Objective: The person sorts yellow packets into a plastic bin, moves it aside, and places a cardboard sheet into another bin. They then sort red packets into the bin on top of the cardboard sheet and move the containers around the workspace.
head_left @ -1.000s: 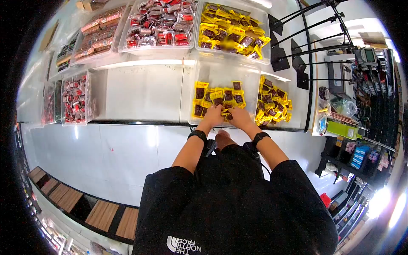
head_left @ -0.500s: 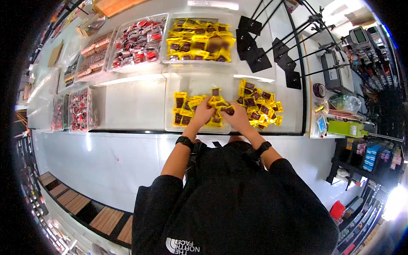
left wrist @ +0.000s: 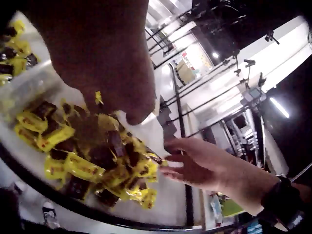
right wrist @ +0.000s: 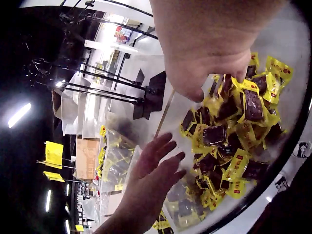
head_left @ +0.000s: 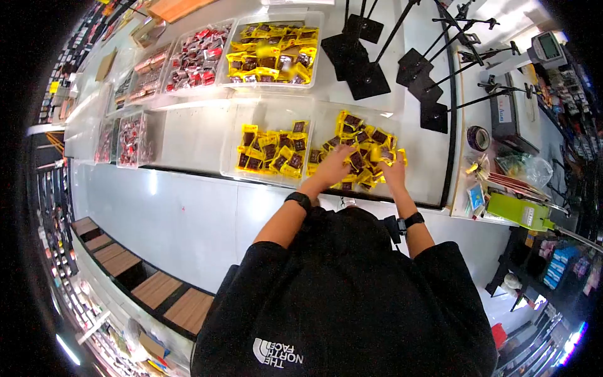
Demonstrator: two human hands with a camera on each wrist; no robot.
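A loose pile of yellow-wrapped dark snack packets (head_left: 356, 161) lies on the white table right of a clear bin. My left hand (head_left: 333, 167) reaches over the pile's left side; in the right wrist view its fingers (right wrist: 165, 168) are spread, nothing between them. At the pile's right edge, my right hand (head_left: 394, 172) touches packets with fingers fairly straight, as the left wrist view shows; its fingertips are partly hidden in its own wrist view. Inside the clear bin (head_left: 230, 147), more yellow packets (head_left: 270, 149) lie in loose rows.
Behind stands a bin of yellow packets (head_left: 274, 53), beside bins of red-and-silver packets (head_left: 200, 56). Black stands with flat bases (head_left: 367, 80) occupy the back right. A tape roll (head_left: 478, 138) and a green tool (head_left: 516, 211) lie on the right-hand counter. The table's black edge (head_left: 213, 178) runs along the front.
Both hands have left the clear bin and moved right to the loose pile. The packets they handled now lie in the bin. The head view has shifted rightward.
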